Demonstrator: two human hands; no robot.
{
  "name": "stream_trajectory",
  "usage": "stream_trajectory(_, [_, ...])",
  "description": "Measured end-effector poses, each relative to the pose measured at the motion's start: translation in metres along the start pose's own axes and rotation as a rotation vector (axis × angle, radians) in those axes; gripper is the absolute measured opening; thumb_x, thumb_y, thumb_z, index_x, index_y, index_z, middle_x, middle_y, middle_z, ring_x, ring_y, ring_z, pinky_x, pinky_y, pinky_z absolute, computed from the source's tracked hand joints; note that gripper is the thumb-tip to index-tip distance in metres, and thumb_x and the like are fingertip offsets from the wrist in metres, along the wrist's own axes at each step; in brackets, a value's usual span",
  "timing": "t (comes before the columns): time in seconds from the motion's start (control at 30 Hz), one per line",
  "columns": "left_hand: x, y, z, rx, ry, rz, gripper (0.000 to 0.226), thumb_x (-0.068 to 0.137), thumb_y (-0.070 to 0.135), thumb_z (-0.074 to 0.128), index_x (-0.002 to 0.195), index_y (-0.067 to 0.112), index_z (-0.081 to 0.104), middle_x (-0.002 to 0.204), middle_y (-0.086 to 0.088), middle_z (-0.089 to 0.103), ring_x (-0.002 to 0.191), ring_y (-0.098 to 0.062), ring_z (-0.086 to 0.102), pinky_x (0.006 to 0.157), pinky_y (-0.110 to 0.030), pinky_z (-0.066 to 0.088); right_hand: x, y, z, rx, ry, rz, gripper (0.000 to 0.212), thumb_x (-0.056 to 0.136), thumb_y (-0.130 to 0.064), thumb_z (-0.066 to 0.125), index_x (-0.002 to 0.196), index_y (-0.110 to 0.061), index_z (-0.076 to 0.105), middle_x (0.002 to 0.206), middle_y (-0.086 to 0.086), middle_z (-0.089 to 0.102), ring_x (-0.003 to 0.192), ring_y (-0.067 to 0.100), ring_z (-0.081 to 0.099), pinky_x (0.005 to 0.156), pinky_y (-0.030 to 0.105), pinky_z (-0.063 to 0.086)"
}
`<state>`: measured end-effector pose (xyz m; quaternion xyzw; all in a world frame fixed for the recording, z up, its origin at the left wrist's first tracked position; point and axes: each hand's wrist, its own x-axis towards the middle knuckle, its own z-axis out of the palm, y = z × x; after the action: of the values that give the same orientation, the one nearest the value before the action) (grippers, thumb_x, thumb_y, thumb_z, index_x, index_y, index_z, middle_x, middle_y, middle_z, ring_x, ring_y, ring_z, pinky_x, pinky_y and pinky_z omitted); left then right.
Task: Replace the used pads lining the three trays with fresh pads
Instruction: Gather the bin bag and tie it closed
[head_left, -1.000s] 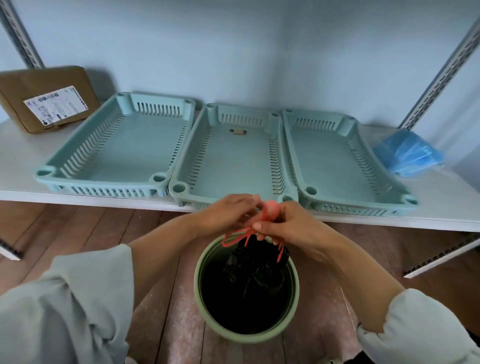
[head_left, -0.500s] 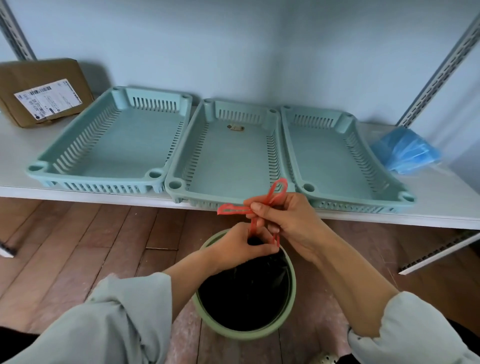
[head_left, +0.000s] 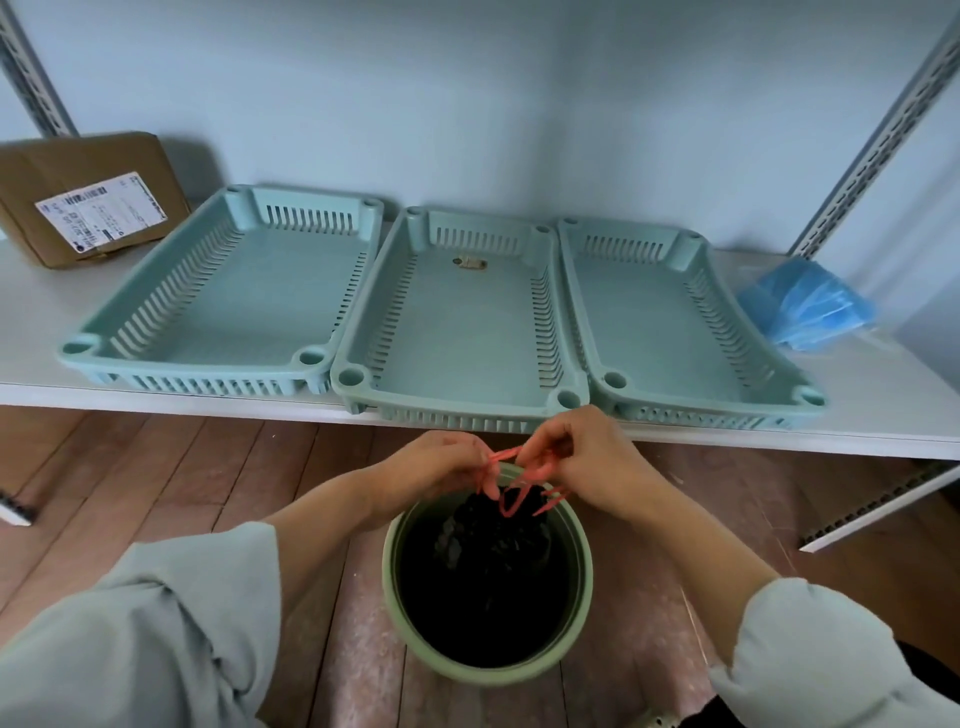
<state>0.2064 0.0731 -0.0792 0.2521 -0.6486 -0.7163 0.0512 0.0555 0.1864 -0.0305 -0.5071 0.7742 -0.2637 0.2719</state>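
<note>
From my remote feed: left hand (head_left: 441, 462) and right hand (head_left: 587, 457), now level over the green bin (head_left: 410, 623), both pinch the red drawstring (head_left: 511, 499), knotting the black bag; three trays (head_left: 332, 358) sit bare, blue pads (head_left: 802, 306) waiting at right.

Three pale teal slotted trays (head_left: 457, 322), blue pads (head_left: 805, 306), orange-red drawstring (head_left: 511, 483), seemingly black bag (head_left: 488, 561), green bin (head_left: 584, 566)

— What can't you make out?
— My fingers (head_left: 540, 457) cover the knot in the red drawstring (head_left: 511, 496). The label on the cardboard box (head_left: 88, 197) is too blurred to read.
— Anything cut off?
— That box, at the left edge.
</note>
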Motion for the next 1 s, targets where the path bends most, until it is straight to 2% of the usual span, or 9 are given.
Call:
stream_trajectory(0.07, [0.004,0.0,0.005,-0.012,0.015,-0.079,0.033,0.088,0.031,0.046,0.069,0.016,0.068,0.076,-0.007,0.07,0.083,-0.019,0.06,0.091,-0.034,0.04,0.001,0.001,0.013,-0.13,0.215,-0.043,0.012,0.073,-0.022,0.074,0.075,-0.03,0.066,0.074,-0.012,0.069,0.074,0.006,0.064,0.071,0.033,0.054])
stream_trajectory(0.17, [0.01,-0.002,0.014,-0.022,0.054,-0.159,0.052,0.097,0.05,0.032,0.087,0.018,0.072,0.08,-0.007,0.068,0.079,-0.017,0.059,0.084,-0.032,0.04,0.001,-0.005,0.024,0.021,0.396,-0.061,0.014,0.074,-0.028,0.074,0.079,-0.029,0.061,0.073,-0.012,0.068,0.072,0.004,0.063,0.07,0.034,0.053])
stream_trajectory(0.3, [0.011,0.006,0.019,-0.359,0.201,-0.086,0.029,0.094,0.04,0.049,0.088,0.016,0.066,0.076,-0.002,0.063,0.073,-0.013,0.057,0.075,-0.028,0.043,0.0,-0.012,0.03,0.051,0.415,-0.052,0.019,0.07,-0.044,0.076,0.075,-0.029,0.065,0.073,-0.016,0.068,0.074,-0.003,0.063,0.071,0.025,0.051])
stream_trajectory(0.43, [0.012,-0.001,0.013,-0.326,0.44,-0.147,0.025,0.097,0.029,0.049,0.082,0.015,0.064,0.073,0.0,0.067,0.07,-0.012,0.063,0.07,-0.027,0.049,0.004,0.013,0.03,0.217,0.4,0.039,0.022,0.068,-0.05,0.073,0.077,-0.031,0.072,0.081,-0.015,0.073,0.082,0.003,0.068,0.082,0.035,0.054])
stream_trajectory(0.53, [-0.003,-0.034,-0.026,-0.269,0.741,-0.28,0.031,0.099,0.025,0.044,0.084,0.008,0.065,0.047,0.003,0.065,0.04,-0.005,0.059,0.044,-0.02,0.044,-0.006,0.054,0.023,0.397,0.399,0.224,0.009,0.072,-0.03,0.079,0.069,-0.028,0.07,0.078,-0.006,0.075,0.082,0.015,0.069,0.086,0.036,0.052])
stream_trajectory(0.6, [-0.012,-0.053,-0.038,-0.197,0.803,-0.324,0.031,0.1,0.02,0.042,0.085,0.005,0.064,0.038,0.004,0.061,0.03,-0.002,0.055,0.045,-0.021,0.044,-0.015,0.078,0.023,0.451,0.41,0.349,0.011,0.075,-0.016,0.078,0.066,-0.018,0.071,0.061,-0.002,0.071,0.066,0.017,0.064,0.073,0.035,0.054])
stream_trajectory(0.73, [-0.002,-0.049,-0.022,-0.34,0.73,-0.252,0.033,0.099,0.024,0.043,0.073,0.012,0.058,0.066,-0.004,0.068,0.053,-0.011,0.064,0.06,-0.027,0.048,-0.008,0.077,0.028,0.667,0.385,0.412,0.008,0.084,-0.012,0.069,0.084,-0.004,0.069,0.071,0.005,0.071,0.063,0.011,0.067,0.054,0.016,0.054])
stream_trajectory(0.87, [0.004,-0.016,-0.003,-0.499,0.415,-0.081,0.028,0.099,0.025,0.043,0.083,0.012,0.063,0.069,-0.006,0.071,0.068,-0.018,0.069,0.072,-0.028,0.053,0.002,0.047,0.029,0.789,0.209,0.257,0.013,0.087,-0.016,0.066,0.093,-0.005,0.067,0.082,0.005,0.076,0.066,0.009,0.07,0.058,0.019,0.056])
stream_trajectory(1.0, [0.008,0.0,0.023,0.0,0.124,0.027,0.015,0.094,0.021,0.054,0.097,0.01,0.064,0.051,0.003,0.053,0.049,-0.01,0.054,0.049,-0.016,0.043,0.009,0.017,0.032,0.775,0.221,0.114,0.012,0.085,-0.014,0.069,0.087,-0.003,0.068,0.064,-0.001,0.07,0.048,0.003,0.06,0.047,0.015,0.046])
